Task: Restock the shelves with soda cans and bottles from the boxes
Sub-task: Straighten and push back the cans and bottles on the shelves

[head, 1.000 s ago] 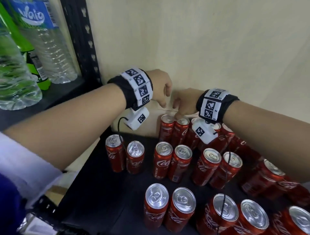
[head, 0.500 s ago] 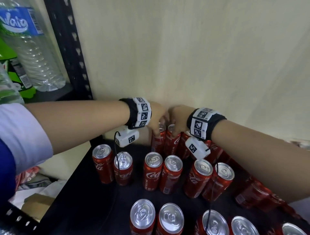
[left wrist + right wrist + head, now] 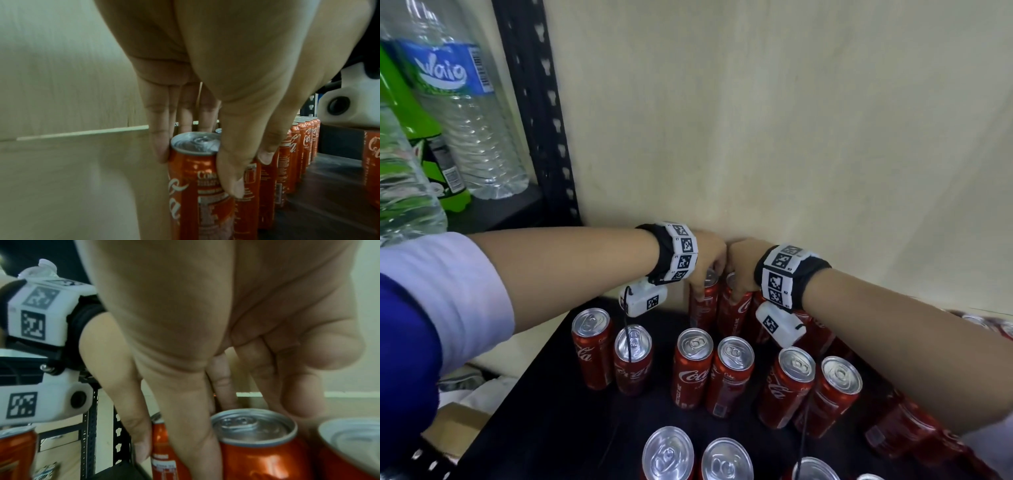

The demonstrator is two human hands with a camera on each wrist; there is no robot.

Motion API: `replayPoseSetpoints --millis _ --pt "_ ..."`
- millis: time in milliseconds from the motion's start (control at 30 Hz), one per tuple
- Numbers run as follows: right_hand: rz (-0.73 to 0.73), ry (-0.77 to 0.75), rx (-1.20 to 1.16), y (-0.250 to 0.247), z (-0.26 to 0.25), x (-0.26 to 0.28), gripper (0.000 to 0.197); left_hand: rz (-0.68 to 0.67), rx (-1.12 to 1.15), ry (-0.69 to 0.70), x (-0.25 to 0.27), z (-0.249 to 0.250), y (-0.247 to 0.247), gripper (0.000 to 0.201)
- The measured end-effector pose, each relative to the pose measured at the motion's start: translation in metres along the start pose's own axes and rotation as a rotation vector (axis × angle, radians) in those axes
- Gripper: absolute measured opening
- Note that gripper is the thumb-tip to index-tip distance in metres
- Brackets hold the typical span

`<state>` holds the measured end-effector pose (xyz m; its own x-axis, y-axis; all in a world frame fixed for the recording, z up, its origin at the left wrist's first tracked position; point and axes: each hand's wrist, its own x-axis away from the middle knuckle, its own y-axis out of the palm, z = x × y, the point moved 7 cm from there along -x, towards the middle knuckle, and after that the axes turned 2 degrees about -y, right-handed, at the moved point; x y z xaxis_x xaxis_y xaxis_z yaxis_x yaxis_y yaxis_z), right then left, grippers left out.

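Cans, head view: left hand and right hand each grasp one from above at the shelf's back wall, likely seating the rear row; more stand nearer the wrists. Left wrist view: left can pinched under fingers, touching wall. Right wrist view: right can below palm, fingers curled round its rim.

Head camera's up high, looking forward and down across the black shelf toward the pale back wall. Left wrist camera sits tight under the palm, facing the wall, cans filling its lower view. Right wrist camera's just as close, sharing that same back row of cans with it.
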<state>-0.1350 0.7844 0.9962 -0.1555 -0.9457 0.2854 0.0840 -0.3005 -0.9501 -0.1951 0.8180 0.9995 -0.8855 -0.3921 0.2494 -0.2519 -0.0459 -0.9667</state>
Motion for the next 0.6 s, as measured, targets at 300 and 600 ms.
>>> replayPoseSetpoints --millis 300,600 --pt "-0.005 -0.019 0.061 0.003 -0.005 -0.002 0.049 0.060 0.074 -0.118 0.034 -0.044 -0.041 0.051" --pt "-0.010 -0.051 0.016 -0.006 -0.023 0.004 0.051 0.044 0.018 -0.269 0.058 -0.094 -0.023 0.053"
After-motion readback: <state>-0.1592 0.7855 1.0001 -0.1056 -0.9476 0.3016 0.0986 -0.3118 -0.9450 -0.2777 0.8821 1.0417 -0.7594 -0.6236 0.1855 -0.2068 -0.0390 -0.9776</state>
